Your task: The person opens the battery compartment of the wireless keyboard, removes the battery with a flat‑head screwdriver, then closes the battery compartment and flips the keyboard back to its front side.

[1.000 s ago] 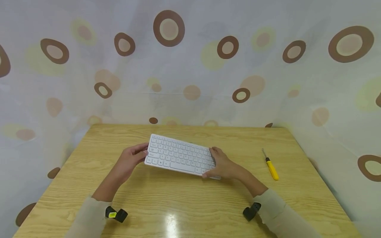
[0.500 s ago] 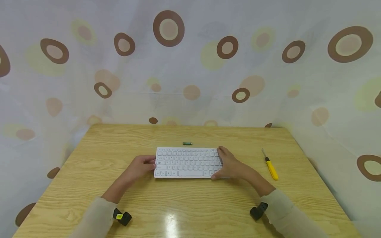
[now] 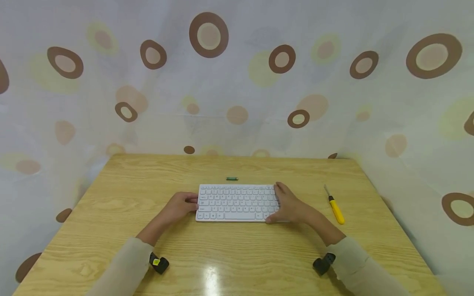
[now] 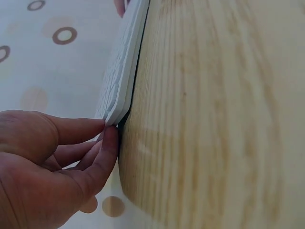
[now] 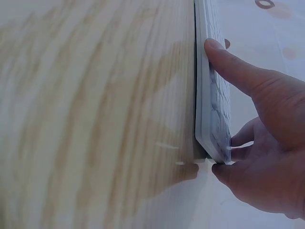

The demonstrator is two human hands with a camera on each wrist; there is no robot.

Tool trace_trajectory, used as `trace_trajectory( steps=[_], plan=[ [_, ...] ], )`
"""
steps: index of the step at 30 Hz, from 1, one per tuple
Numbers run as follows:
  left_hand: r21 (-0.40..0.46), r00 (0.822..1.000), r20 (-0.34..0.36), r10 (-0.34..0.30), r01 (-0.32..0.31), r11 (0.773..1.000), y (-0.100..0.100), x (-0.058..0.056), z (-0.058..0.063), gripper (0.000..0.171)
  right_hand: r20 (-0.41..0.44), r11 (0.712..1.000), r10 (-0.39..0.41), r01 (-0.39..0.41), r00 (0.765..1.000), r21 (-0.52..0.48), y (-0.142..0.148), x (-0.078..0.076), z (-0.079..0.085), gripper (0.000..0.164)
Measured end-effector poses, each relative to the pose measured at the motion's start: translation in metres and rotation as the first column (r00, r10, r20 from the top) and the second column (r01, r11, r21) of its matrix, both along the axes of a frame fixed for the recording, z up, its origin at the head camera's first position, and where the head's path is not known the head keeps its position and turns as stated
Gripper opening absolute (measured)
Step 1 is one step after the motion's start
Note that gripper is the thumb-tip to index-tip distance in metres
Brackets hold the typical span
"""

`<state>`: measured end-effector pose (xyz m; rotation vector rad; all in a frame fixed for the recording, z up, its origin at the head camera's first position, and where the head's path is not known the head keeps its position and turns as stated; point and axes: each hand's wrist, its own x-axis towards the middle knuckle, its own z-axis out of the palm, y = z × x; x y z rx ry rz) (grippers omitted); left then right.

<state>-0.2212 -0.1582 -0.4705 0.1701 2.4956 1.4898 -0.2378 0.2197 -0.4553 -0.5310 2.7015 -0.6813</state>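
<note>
A white keyboard (image 3: 233, 203) lies keys up on the wooden table, long side facing me. At its left end my left hand (image 3: 182, 205) pinches the edge; in the left wrist view the thumb is at the top corner of the keyboard (image 4: 125, 81) and a fingertip is at its underside. My right hand (image 3: 290, 205) spans the right end, thumb at the near edge and fingers reaching to the far edge. The right wrist view has that thumb (image 5: 228, 59) against the keyboard's side. A small green battery (image 3: 232, 179) lies just beyond the keyboard.
A screwdriver (image 3: 335, 209) with a yellow handle lies to the right of my right hand, its tip pointing away. The wooden table (image 3: 229, 255) meets a patterned curtain (image 3: 237, 82) at the back and sides.
The keyboard, tilted and raised a second ago, has come down flat on the table and shifted a little right, both hands going with it. The battery behind it has come into view.
</note>
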Motion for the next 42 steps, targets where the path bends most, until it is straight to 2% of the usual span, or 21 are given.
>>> trace_trajectory(
  steps=[17,23,28,34,42],
  plan=[
    [0.002,1.000,0.011,0.003,-0.003,1.000,0.001,0.000,0.000,0.037,0.009,1.000,-0.008,0.008,1.000,-0.017,0.002,0.000,0.002,0.133],
    [0.008,1.000,0.004,0.001,-0.001,1.000,0.002,0.000,-0.003,0.039,-0.008,1.000,0.006,-0.006,1.000,-0.024,0.007,-0.002,-0.002,0.127],
    [0.024,1.000,0.023,0.001,-0.001,1.000,0.002,0.001,-0.004,0.042,-0.016,1.000,-0.009,0.008,1.000,-0.023,0.011,0.000,-0.007,0.123],
    [0.059,0.999,0.035,-0.016,0.014,0.998,0.002,0.001,-0.002,0.045,-0.034,0.999,-0.029,0.028,0.999,-0.038,0.012,0.001,-0.005,0.117],
    [0.015,1.000,-0.002,0.008,-0.008,1.000,-0.001,0.000,0.003,0.044,-0.041,0.998,-0.045,0.043,0.998,-0.053,0.013,-0.001,-0.001,0.110]
  ],
)
